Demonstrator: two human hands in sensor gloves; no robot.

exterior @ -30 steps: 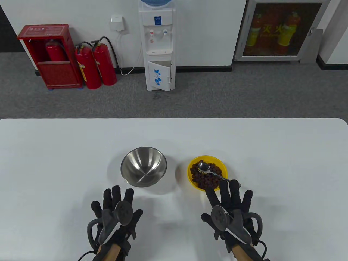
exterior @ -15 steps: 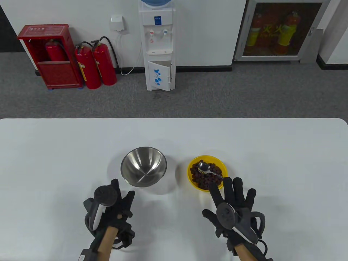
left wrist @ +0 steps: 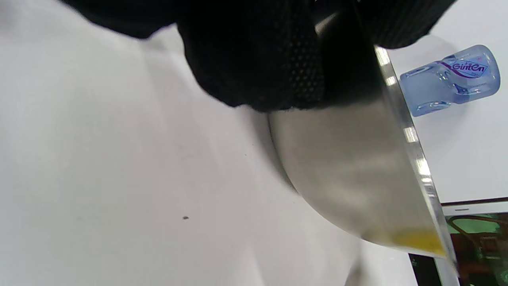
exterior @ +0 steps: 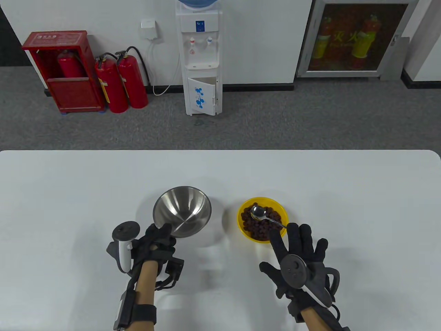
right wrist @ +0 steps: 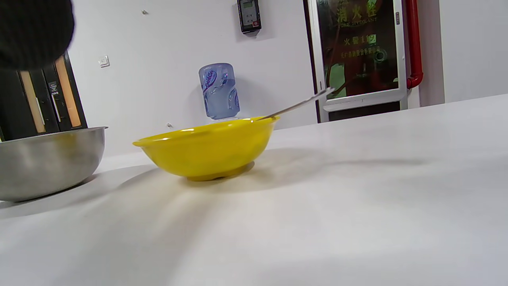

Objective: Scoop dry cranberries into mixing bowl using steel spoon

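The steel mixing bowl (exterior: 182,211) stands empty at the table's middle. Right of it a yellow bowl (exterior: 282,213) holds dark dry cranberries (exterior: 258,228). The steel spoon (exterior: 257,212) lies on the cranberries with its handle pointing toward my right hand. My left hand (exterior: 162,231) grips the mixing bowl's near-left rim; the left wrist view shows gloved fingers (left wrist: 254,59) on the bowl's rim and wall (left wrist: 349,178). My right hand (exterior: 293,234) is open with its fingers spread over the end of the spoon handle, not holding it. The right wrist view shows the handle (right wrist: 301,104) jutting free above the yellow bowl (right wrist: 210,151).
The white table (exterior: 69,193) carries only the two bowls. The mixing bowl (right wrist: 47,159) stands a short gap left of the yellow bowl. A water dispenser (exterior: 199,58) and fire extinguishers (exterior: 120,81) stand on the floor beyond the table's far edge.
My left hand has turned on its side and moved forward to take hold of the mixing bowl's rim. My right hand has shifted slightly right and now covers the spoon handle's end.
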